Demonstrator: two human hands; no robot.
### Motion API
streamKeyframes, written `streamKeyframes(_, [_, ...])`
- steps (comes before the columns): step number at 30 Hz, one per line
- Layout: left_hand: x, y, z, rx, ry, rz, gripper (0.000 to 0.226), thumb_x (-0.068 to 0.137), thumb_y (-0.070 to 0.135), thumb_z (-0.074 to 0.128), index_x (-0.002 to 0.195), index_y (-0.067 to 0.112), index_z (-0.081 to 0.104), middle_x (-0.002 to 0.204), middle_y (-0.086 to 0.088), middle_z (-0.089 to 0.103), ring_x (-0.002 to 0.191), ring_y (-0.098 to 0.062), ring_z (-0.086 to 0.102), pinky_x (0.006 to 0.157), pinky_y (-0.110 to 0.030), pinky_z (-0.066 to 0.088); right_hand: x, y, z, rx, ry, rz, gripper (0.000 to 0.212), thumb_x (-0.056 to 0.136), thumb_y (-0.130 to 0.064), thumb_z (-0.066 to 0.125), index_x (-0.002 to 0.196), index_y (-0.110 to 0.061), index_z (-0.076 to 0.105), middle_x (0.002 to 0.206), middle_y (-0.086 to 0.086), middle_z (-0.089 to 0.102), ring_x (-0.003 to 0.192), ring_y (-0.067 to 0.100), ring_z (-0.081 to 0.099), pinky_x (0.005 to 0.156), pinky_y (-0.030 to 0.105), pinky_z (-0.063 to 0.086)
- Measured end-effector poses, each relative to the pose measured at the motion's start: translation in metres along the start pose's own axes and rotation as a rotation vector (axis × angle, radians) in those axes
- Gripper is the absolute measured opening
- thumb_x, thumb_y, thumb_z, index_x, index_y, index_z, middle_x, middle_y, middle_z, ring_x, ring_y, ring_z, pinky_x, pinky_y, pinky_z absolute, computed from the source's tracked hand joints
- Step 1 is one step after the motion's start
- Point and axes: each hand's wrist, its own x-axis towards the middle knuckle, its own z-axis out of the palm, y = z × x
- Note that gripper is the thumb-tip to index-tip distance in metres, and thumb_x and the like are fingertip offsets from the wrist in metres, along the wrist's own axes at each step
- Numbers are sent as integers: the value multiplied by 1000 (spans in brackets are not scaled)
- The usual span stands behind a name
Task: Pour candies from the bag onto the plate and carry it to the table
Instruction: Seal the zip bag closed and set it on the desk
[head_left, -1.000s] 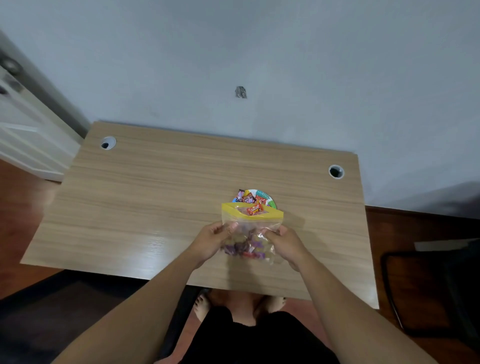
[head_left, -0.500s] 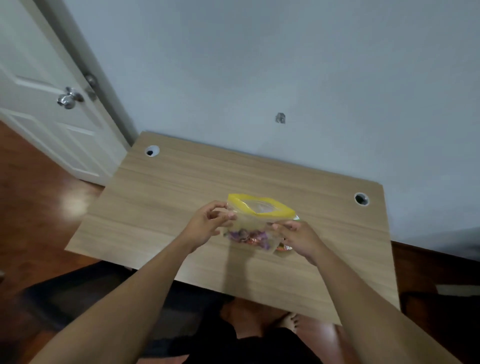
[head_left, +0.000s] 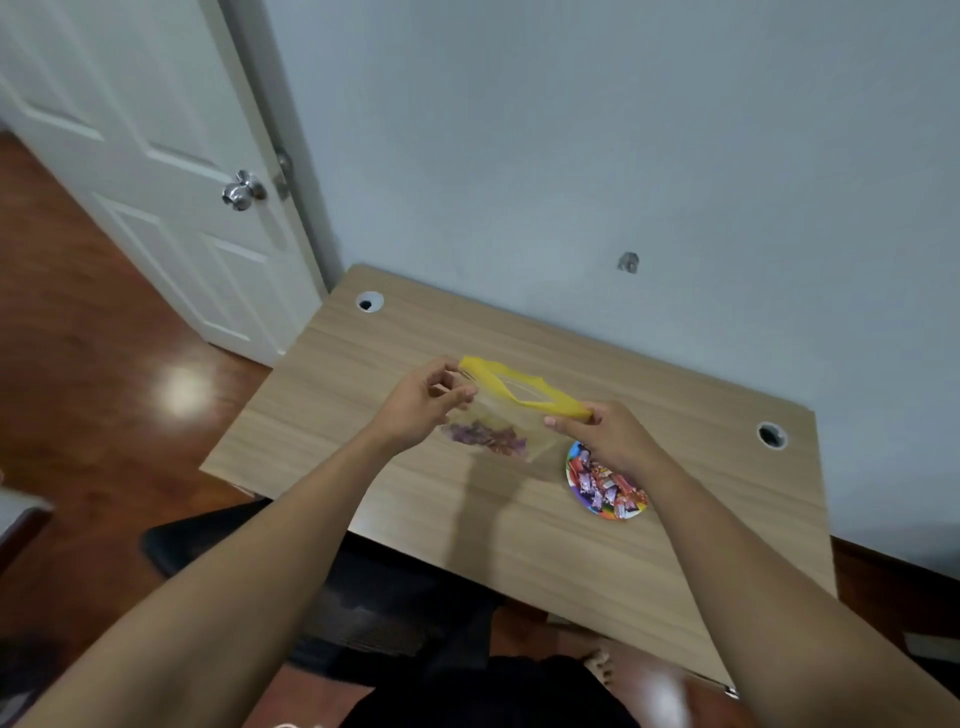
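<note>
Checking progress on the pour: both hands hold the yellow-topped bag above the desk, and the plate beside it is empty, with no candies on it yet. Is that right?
Not quite. The head view shows the plate already has wrapped candies piled on it. The rest stands: the left hand and right hand hold the yellow-topped bag above the desk, with some candies left inside.

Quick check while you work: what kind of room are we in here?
Most likely a room in a home, perhaps a study or bedroom. A white panelled door with a round knob, glossy wood flooring, and a plain wooden desk with cable holes against a bare wall all suggest it.
</note>
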Motion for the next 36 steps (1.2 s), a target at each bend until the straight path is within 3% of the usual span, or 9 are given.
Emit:
streamKeyframes(4, [2,5,-21,18,17,36,5,104,30,70,100,27,73,102,-15,75,96,-13,76,81,-40,54,14,-11,3,-13,33,-36,30,85,-56,83,101,-31,88,92,-6,86,64,-9,65,72,24,46])
streamKeyframes(8, [0,3,-34,41,41,113,16,107,26,66,103,15,78,96,-9,80,86,2,74,80,-17,52,19,-19,6,-45,14,-20,35,82,-62,83,101,-33,88,96,2,86,90,18,79,82,33,49])
streamKeyframes(14, [4,7,-39,-21,140,173,10,101,20,75,105,15,82,101,-13,83,93,-10,76,87,-13,55,16,-37,7,-219,-50,-50,39,85,-63,79,93,-25,85,99,14,81,68,14,57,69,34,38])
streamKeyframes(17, [7,8,-38,-45,180,154,2,99,18,77,97,19,76,102,-20,81,90,-11,74,89,-21,55,11,-50,9,-234,-70,-68,30,85,-62,80,93,-33,83,92,-6,84,86,15,76,80,34,50])
streamKeyframes(20, [10,4,-37,-20,212,119,11,97,18,79,98,8,74,104,-25,79,89,-16,69,92,-36,56,12,-62,14,-266,-84,-102,35,80,-65,83,102,-37,82,96,-18,81,88,-3,73,80,29,49])
streamKeyframes(26, [12,1,-29,2,266,98,7,93,12,80,92,8,74,101,-25,77,85,-21,70,82,-44,64,22,-87,36,-368,-33,-224,62,81,-59,86,134,-30,74,125,-13,75,114,4,69,99,23,51])
streamKeyframes(28, [11,2,-25,19,259,111,8,93,13,80,88,13,74,99,-23,78,83,-25,71,71,-38,65,25,-96,45,-389,-19,-277,56,82,-56,85,130,-29,75,120,-16,76,105,-3,68,90,12,47])
streamKeyframes(30, [9,2,-21,15,238,130,8,93,14,80,87,11,75,96,-21,79,84,-29,72,78,-44,64,29,-103,55,-424,10,-332,43,85,-53,84,120,-29,79,108,-17,78,91,-8,67,78,5,43])
streamKeyframes(36, [0,7,-16,-52,227,166,10,95,16,80,95,6,83,97,-14,84,94,-30,77,96,-49,59,37,-106,68,-497,119,-403,31,92,-47,78,81,-19,71,63,-6,60,58,4,50,58,28,36])
